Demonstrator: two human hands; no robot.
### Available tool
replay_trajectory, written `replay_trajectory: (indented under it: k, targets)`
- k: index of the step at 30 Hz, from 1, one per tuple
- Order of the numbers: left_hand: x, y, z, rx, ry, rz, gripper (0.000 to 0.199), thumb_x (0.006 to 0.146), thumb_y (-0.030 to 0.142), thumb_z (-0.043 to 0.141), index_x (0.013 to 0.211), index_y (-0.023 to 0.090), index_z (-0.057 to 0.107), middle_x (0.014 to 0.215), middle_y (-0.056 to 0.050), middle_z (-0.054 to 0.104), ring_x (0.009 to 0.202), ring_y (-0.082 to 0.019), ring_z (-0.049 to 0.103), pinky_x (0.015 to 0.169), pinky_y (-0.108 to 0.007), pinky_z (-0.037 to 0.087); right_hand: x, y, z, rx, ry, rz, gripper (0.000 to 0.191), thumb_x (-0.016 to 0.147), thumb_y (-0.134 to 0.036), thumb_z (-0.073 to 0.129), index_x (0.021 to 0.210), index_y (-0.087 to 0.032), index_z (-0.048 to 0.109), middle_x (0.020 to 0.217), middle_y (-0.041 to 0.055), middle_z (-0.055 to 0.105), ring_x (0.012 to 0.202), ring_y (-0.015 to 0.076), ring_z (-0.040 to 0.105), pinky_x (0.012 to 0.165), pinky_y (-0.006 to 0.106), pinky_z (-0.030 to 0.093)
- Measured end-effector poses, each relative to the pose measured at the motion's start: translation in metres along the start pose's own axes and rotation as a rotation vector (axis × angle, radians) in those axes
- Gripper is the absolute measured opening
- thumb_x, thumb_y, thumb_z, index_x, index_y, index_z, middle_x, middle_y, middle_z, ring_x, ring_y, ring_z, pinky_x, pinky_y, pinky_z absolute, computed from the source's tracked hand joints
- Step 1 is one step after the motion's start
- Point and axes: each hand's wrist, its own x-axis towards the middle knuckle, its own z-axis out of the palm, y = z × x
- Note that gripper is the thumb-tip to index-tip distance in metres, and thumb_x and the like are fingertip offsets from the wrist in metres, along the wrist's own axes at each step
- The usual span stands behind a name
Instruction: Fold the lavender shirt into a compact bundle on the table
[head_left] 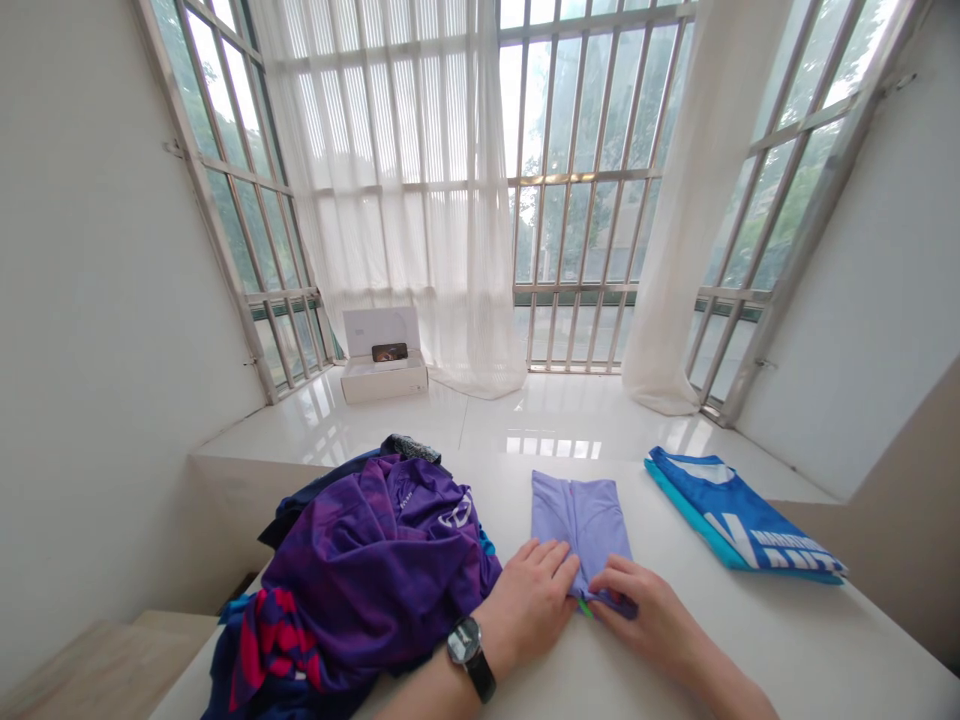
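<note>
A lavender garment (574,510) lies folded into a narrow rectangle on the white table (720,640). My left hand (536,595), with a black-strapped watch at the wrist, rests flat on its lower left part, fingers spread. At the lower right edge my right hand (634,610) pinches the lavender fabric between thumb and fingers. A small bright green bit (585,606) shows between my hands at the garment's lower edge.
A heap of crumpled clothes, purple on top (382,560), sits left of my hands. Folded blue and teal shirts (750,520) lie at the right. Behind, on the sill, stands an open white box (384,382) with a phone (389,352), near curtains and a barred window.
</note>
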Motion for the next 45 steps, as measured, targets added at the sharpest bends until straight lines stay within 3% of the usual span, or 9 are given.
replay_trajectory:
  k: [9,21,31,45]
  targets:
    - [0.003,-0.003,0.004,0.06,0.019,-0.008,0.041,0.106,0.031,0.039,0.144,0.018,0.044,0.147,-0.01,0.053,0.136,-0.022,0.048,0.118,-0.039,0.034,0.002,-0.004,0.007,-0.049,0.021,-0.034,0.023,0.092,-0.035,0.051,0.079,-0.023,0.066,0.07,-0.0007,0.061,0.063,0.0135,0.056,0.062,0.025,0.045]
    - [-0.001,-0.002,0.002,0.056,-0.036,0.028,0.053,0.108,0.046,0.025,0.15,0.016,0.037,0.154,-0.012,0.044,0.142,-0.027,0.04,0.119,-0.044,0.03,0.0,-0.01,0.007,-0.072,-0.01,-0.05,0.024,0.094,-0.034,0.05,0.087,-0.025,0.071,0.073,0.0015,0.064,0.068,0.0159,0.06,0.065,0.027,0.046]
    - [-0.001,-0.008,-0.003,0.076,-0.028,0.012,0.046,0.109,0.039,0.026,0.149,0.019,0.039,0.153,-0.009,0.046,0.142,-0.025,0.039,0.118,-0.045,0.032,0.002,-0.017,0.008,-0.028,-0.038,-0.057,0.027,0.095,-0.031,0.047,0.09,-0.025,0.073,0.076,0.0024,0.064,0.069,0.0154,0.061,0.066,0.026,0.045]
    - [0.002,-0.001,-0.007,0.101,-0.019,0.001,0.043,0.106,0.034,0.033,0.144,0.018,0.044,0.147,-0.01,0.051,0.138,-0.025,0.042,0.117,-0.043,0.029,0.004,-0.017,0.015,-0.043,-0.021,-0.093,0.029,0.096,-0.029,0.044,0.085,-0.022,0.071,0.075,0.0036,0.064,0.07,0.016,0.06,0.066,0.026,0.044]
